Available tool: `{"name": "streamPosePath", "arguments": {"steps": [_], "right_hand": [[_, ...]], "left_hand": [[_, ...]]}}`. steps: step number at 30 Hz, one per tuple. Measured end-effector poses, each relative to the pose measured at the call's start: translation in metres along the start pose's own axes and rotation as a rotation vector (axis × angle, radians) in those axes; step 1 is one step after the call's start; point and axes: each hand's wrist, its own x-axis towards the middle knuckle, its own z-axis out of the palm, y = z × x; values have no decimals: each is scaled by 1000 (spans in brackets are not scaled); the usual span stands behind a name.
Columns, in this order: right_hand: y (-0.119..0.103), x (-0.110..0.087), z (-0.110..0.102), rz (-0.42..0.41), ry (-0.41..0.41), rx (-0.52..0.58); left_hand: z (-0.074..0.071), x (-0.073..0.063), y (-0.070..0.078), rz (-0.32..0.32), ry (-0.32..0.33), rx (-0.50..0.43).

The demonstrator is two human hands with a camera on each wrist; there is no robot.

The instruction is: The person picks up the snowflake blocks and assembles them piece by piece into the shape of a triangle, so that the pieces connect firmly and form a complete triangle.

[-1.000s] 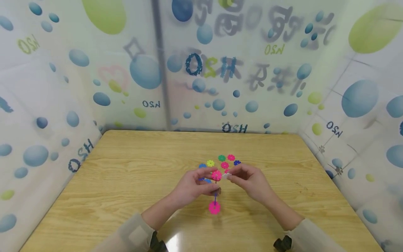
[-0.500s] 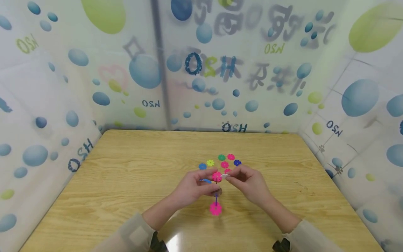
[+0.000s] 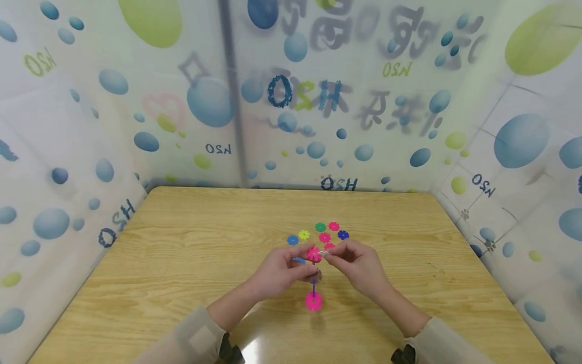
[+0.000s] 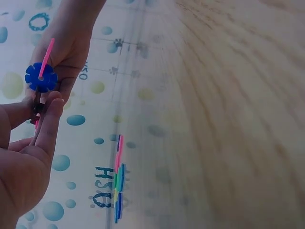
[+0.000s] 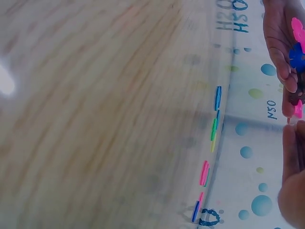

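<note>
so your left hand point(image 3: 277, 270) pinched the chain point(image 3: 313, 277) above the table point(image 3: 182, 253), its pink disc point(image 3: 313, 302) hanging lower than a second before. your right hand point(image 3: 356, 265) had closed in, pinching a white disc point(image 3: 324, 252) against the top; joining looked near.

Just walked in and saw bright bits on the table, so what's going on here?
A person sits at a wooden table, joining small plastic snowflake discs. The left hand holds a partly built chain of pink and blue discs, its lowest pink disc hanging near the tabletop. The right hand pinches a small white disc against the chain's top pink disc. Loose discs in blue, yellow, green and pink lie just beyond the hands.
</note>
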Motion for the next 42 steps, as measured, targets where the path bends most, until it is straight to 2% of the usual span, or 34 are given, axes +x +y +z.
{"name": "streamPosePath", "arguments": {"steps": [9,18,25,30,34,42], "right_hand": [[1,2,2,47,-58,19],[2,4,-1,63,-107,-51],[13,12,-13,72,-146,-99],[24,21,-25,112,-139,-122],[34,32,-34,174,-139,-147],[60,63,-50,265,-150,-191]], "left_hand": [[-2,-2,-1,-4,-4,-30],[-3,-1,-3,-7,0,-41],[-5,-1,-3,-15,21,-91],[-6,-1,-2,-18,24,-99],[-6,-2,-2,-20,25,-105],[-6,-2,-2,-14,18,-97]]}}
